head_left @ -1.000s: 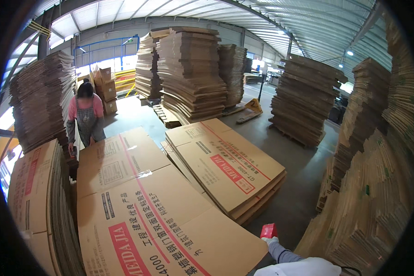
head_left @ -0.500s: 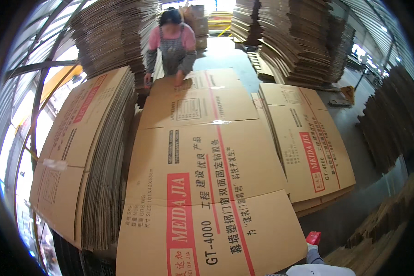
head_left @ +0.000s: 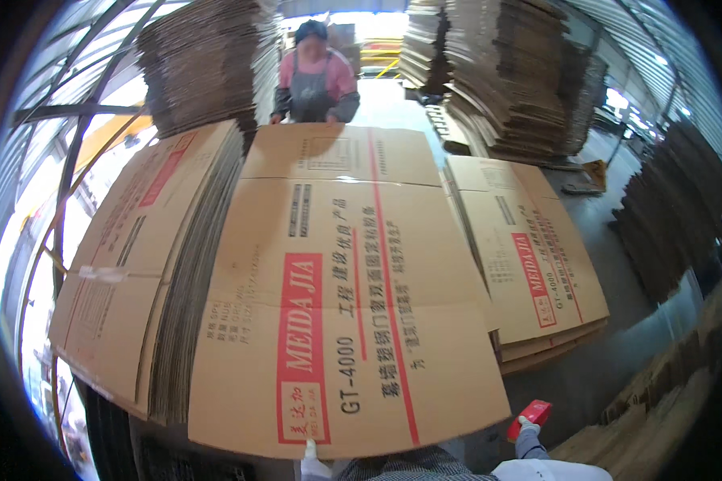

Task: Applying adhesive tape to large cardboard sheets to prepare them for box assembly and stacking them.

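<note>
Above grey floor [head_left: 598, 373], the right hand [head_left: 526, 426] holds out a red object [head_left: 539, 412].

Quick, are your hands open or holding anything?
Left hand: at the flattened brown cardboard carton, near edge; grip unclear.
Right hand: closed on a red, boxy object.

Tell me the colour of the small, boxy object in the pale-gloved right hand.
The small, boxy object is bright red; the head view shows it best.

Middle carton [head_left: 457, 321]: red panel [head_left: 301, 353] with pale lettering [head_left: 300, 317], large black characters [head_left: 388, 361]. Left carton [head_left: 104, 228]: red panel [head_left: 165, 172], dark print [head_left: 131, 230]. Right carton [head_left: 489, 184]: red panel [head_left: 533, 276], black characters [head_left: 559, 280].
</note>
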`<state>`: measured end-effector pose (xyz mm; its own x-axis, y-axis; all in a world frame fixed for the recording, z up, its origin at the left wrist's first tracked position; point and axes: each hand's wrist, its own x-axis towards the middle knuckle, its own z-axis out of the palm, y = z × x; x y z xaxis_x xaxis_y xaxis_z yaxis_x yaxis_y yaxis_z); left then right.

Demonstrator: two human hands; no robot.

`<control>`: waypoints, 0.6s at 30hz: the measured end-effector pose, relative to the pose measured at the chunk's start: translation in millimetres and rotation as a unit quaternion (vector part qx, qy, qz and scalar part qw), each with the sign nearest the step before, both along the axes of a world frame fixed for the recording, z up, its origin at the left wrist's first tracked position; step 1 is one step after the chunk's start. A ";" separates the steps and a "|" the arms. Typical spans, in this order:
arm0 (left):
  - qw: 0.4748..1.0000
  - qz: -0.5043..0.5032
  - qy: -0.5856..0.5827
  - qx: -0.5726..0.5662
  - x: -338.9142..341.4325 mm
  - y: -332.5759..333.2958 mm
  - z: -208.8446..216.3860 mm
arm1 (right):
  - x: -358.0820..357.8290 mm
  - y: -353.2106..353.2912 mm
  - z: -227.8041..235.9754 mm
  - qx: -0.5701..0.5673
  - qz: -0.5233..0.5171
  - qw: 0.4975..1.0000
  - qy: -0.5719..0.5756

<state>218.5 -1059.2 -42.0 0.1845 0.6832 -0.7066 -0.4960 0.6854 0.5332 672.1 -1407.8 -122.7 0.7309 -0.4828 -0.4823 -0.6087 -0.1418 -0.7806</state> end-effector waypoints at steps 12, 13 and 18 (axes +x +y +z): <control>0.981 -0.074 -0.178 -0.010 140.0 160.8 -125.8 | -22.1 -16.5 3.6 -0.055 0.057 0.994 0.075; 0.985 -0.073 -0.156 -0.025 150.6 163.2 -111.9 | -20.6 -40.1 -11.0 -0.094 0.076 0.989 0.081; 0.995 -0.040 -0.066 -0.063 159.0 174.3 -38.9 | -17.4 -77.2 -43.0 -0.244 0.120 0.946 0.179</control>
